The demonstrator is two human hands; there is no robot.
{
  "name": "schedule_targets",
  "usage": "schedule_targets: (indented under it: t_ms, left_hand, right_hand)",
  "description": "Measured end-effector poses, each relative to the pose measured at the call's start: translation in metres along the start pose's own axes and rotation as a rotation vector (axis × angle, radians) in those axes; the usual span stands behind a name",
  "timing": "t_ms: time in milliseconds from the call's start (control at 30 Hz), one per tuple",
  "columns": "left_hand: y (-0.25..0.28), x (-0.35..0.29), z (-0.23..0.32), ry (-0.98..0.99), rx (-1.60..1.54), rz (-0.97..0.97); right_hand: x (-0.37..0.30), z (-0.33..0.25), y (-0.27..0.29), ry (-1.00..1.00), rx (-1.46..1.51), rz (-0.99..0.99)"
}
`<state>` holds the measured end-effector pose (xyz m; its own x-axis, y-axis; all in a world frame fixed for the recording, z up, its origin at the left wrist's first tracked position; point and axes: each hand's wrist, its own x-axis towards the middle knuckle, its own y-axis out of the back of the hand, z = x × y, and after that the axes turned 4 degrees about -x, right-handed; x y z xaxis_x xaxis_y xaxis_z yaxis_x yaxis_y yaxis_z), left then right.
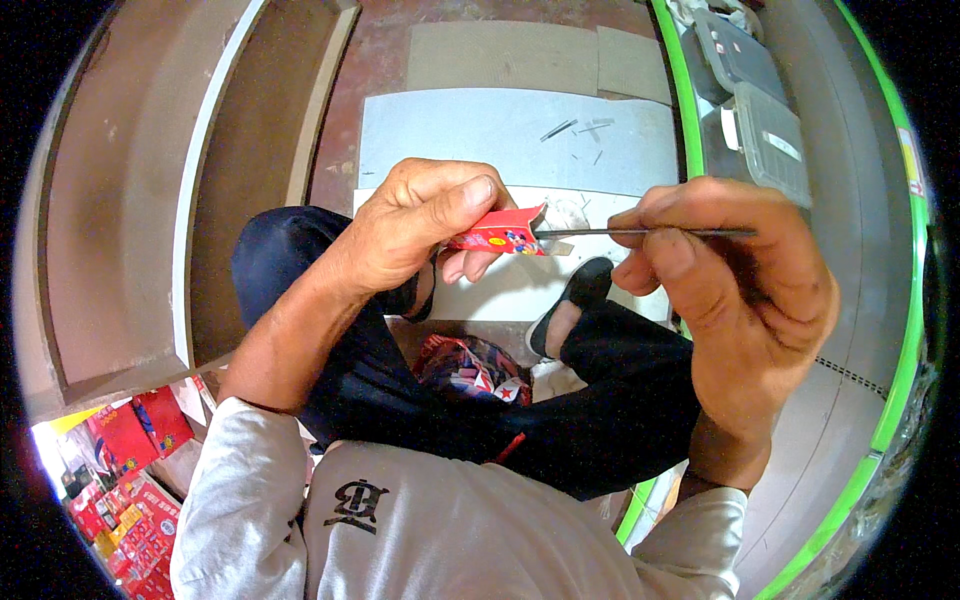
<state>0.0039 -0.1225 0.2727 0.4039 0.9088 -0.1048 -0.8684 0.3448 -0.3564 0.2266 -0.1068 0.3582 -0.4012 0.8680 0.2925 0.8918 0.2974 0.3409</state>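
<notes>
My left hand (425,215) is closed around a small red printed box (495,232), thumb on top and fingers underneath. The box lies on its side, with its open, flapped end facing right. Between thumb and fingertips, my right hand (745,280) pinches a thin dark stick (590,232), level in the air. Its left tip reaches the mouth of the box; how far it goes inside is hidden. Both hands are held above my lap, over a white board (480,300) on the floor.
Several thin dark strips (558,130) lie on the pale blue-white sheet (430,140) beyond my hands. Lidded clear plastic bins (765,135) stand at right behind a green edge. A brown panelled piece (130,200) fills the left. Red printed packages (140,520) are at lower left.
</notes>
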Motion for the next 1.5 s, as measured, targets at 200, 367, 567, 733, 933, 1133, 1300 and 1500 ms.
schedule_targets:
  t_ms: [200,367,567,733,933,1133,1300,1500]
  left_hand:
    - [0.003,0.0,-0.003,-0.028,0.017,0.018]
    - [0.006,-0.001,-0.006,-0.103,0.012,0.012]
    - [0.01,0.001,-0.008,-0.161,-0.016,-0.032]
    - [0.012,0.002,-0.011,-0.204,-0.008,-0.09]
    - [0.01,0.003,-0.013,-0.19,-0.014,-0.106]
    - [0.012,0.003,-0.014,-0.227,0.032,-0.143]
    - [0.009,0.002,-0.007,-0.143,0.097,-0.083]
    - [0.007,0.005,-0.006,-0.217,0.145,-0.087]
  right_hand:
    - [-0.002,-0.005,0.005,0.059,-0.113,-0.041]
    - [0.0,-0.007,0.004,0.268,-0.289,-0.063]
    - [-0.01,-0.019,-0.001,0.251,-0.237,-0.046]
    - [-0.013,-0.012,-0.008,0.348,-0.249,0.065]
    - [-0.013,-0.012,-0.004,0.337,-0.263,0.028]
    - [-0.014,-0.015,-0.008,0.319,-0.251,0.053]
    - [-0.014,-0.014,-0.006,0.373,-0.254,0.029]
    - [-0.014,-0.017,-0.009,0.356,-0.36,0.038]
